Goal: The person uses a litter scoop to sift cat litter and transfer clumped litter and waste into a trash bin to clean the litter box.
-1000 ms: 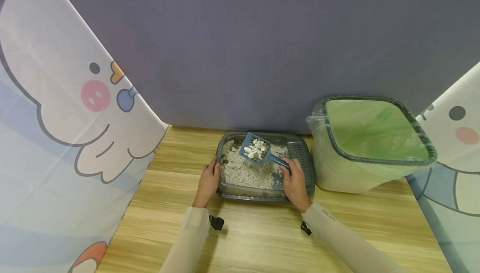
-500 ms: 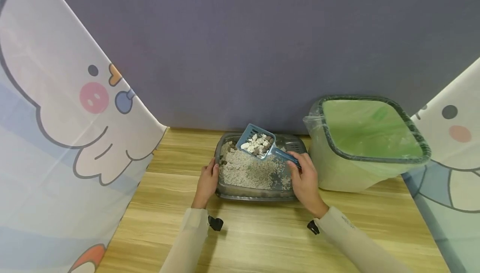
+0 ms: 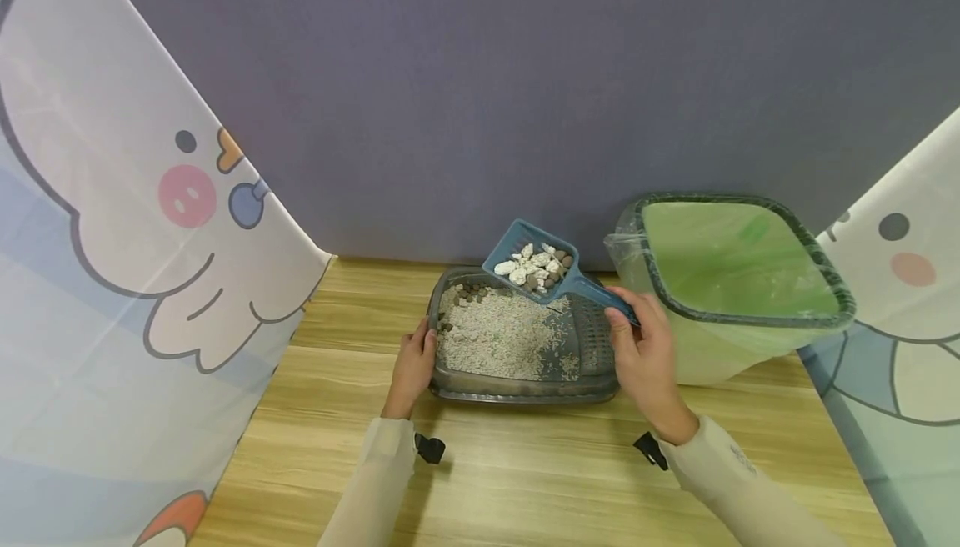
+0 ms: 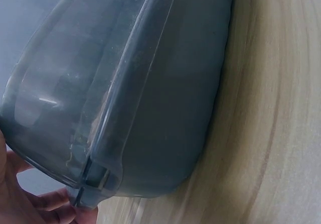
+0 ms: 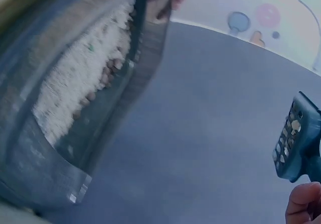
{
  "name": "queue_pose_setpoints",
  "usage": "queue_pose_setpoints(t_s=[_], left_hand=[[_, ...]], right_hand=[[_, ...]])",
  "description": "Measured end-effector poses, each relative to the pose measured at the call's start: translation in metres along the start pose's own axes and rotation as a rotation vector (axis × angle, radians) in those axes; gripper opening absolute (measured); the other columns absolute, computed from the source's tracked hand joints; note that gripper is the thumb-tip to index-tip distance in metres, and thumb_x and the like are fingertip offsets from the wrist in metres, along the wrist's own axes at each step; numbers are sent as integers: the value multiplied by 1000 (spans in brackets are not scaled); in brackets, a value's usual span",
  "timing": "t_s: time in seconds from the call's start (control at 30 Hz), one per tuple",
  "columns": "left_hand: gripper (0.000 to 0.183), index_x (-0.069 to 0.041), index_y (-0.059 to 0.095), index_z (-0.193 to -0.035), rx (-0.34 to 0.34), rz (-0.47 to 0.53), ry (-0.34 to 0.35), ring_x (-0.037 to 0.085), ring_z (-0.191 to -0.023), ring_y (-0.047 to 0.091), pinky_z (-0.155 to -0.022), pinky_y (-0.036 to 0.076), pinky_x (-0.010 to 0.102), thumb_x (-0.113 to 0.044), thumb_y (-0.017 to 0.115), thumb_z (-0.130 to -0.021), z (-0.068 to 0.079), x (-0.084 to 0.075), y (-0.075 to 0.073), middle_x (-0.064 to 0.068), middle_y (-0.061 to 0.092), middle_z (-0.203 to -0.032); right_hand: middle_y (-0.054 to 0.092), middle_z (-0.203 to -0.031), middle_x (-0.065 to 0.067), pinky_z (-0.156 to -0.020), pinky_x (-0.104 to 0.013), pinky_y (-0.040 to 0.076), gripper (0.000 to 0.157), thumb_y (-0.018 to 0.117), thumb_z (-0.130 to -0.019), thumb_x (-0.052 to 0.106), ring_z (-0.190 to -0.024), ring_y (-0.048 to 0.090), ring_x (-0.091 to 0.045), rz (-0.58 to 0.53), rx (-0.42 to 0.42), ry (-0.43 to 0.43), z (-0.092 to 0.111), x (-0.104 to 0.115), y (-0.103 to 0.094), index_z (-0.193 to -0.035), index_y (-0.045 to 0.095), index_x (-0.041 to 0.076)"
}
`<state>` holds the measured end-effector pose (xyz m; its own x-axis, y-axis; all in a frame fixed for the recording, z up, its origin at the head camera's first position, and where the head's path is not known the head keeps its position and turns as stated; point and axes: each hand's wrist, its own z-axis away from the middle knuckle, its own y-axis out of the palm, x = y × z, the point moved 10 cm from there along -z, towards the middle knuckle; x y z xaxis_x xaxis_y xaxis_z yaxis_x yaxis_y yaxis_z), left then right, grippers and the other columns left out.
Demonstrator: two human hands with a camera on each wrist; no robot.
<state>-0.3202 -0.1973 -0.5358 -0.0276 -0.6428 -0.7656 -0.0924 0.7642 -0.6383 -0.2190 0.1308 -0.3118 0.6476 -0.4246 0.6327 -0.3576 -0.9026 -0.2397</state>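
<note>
A blue slotted litter scoop [image 3: 510, 240] carries white clumps and brown lumps [image 3: 542, 270]. My right hand [image 3: 651, 355] grips its handle and holds it above the right back part of the grey litter box [image 3: 517, 388]. Pale litter [image 3: 498, 334] covers much of the box floor, with brown lumps [image 3: 463, 292] in the back left corner. At the box's left end my left hand [image 3: 408, 370] holds the rim. In the left wrist view its fingers [image 4: 52, 209] curl at the box's corner. The right wrist view catches the scoop [image 5: 297, 143] tilted at its right edge.
A bin [image 3: 720, 363] with a clear liner bag over its dark rim stands right of the litter box, close to my right hand. Both rest on a wooden table [image 3: 517, 480]. A grey wall [image 3: 480, 113] rises behind, with cartoon-printed sheets [image 3: 97, 222] at the sides.
My right hand has raised the loaded scoop and moved it right, toward the bin. The box's right end tray shows more plainly. My left hand has stayed on the rim.
</note>
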Motion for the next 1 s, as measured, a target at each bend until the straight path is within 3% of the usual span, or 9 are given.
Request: queue_pose_setpoints(t_s=[0.1,0.23,0.47,0.6,0.73,0.83,1.0], left_hand=[[53,-4,36,-146,-2,3,-5,45,-101,53,-83,41,57,-37,33,-104,0,0,0,33,46,-119],[52,-5,36,-146,-8,-2,-18,44,-99,54,-82,42,56,-36,34,-104,2,1,-2,32,47,-120],[52,-5,35,-147,-7,5,-33,41,-94,54,-77,43,54,-35,34,-104,3,1,-4,30,47,-118],[51,-4,35,-146,-6,6,-21,42,-97,54,-79,42,55,-33,34,-104,2,-1,-4,31,46,-118],[50,-4,35,-146,-2,11,-20,43,-98,54,-80,42,56,-32,35,-104,1,-2,-3,32,46,-119],[50,-5,35,-146,-1,16,-26,44,-99,53,-81,42,56,-32,35,-104,2,-2,-3,32,46,-120],[51,-4,35,-146,1,11,-16,41,-96,54,-78,43,54,-33,34,-104,2,-2,-2,31,47,-118]], right_hand=[[47,-80,-15,-48,-16,34,24,52,-89,-16,-55,41,-5,-31,-44,28,-6,-3,-16,-112,59,-15],[49,-80,-9,-47,-14,35,23,54,-89,-14,-54,45,-5,-18,-158,39,-14,-20,-55,-111,61,-15],[51,-83,11,-55,-7,38,23,65,-87,-3,-64,52,3,220,-367,89,-23,-45,-143,-109,68,-8],[46,-85,21,-64,-8,37,23,64,-88,1,-72,47,8,408,-389,101,-21,-59,-181,-110,69,-4],[32,-87,30,-67,-13,28,23,59,-93,5,-72,33,13,620,-303,75,-23,-67,-195,-113,68,-3],[28,-89,30,-68,-13,27,24,56,-95,7,-71,31,14,660,-281,80,-24,-72,-201,-114,67,-3],[29,-94,32,-70,-10,28,24,54,-96,9,-78,32,14,672,-329,69,-21,-74,-211,-112,69,-2]])
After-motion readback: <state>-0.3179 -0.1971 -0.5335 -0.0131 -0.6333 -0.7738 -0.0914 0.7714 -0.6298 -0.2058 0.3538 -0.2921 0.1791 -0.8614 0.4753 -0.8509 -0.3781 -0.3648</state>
